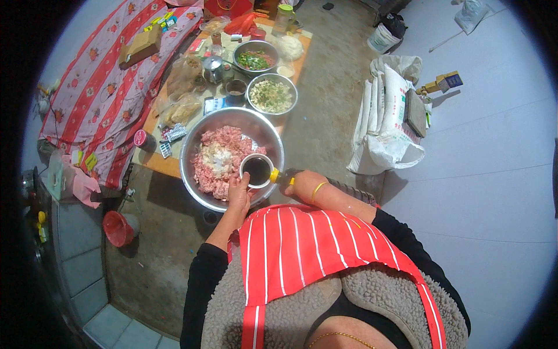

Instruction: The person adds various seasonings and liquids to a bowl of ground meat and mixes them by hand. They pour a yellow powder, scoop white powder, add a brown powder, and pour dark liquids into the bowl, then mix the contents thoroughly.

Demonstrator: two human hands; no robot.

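Note:
My left hand (239,192) holds a white bowl (242,160) of dark liquid (256,170) over the right side of a large metal basin (186,174). Ground meat (226,139) fills much of the basin, with white and pale matter on top. In my right hand (301,185) is a bottle (285,176) of dark liquid, tilted, its yellow cap and neck at the bowl's rim. Whether liquid is flowing cannot be made out. Behind the basin stand a metal bowl (249,102) of chopped pale and green food and another bowl (236,59) with chopped greens and meat.
The table (159,165) also bears plastic bags (183,109) of food, a lidded metal pot (213,70), a dark cup (236,88) and a red-lidded jar (144,140). White sacks (388,109) stand by the right wall. A red bucket (118,229) is on the floor at left.

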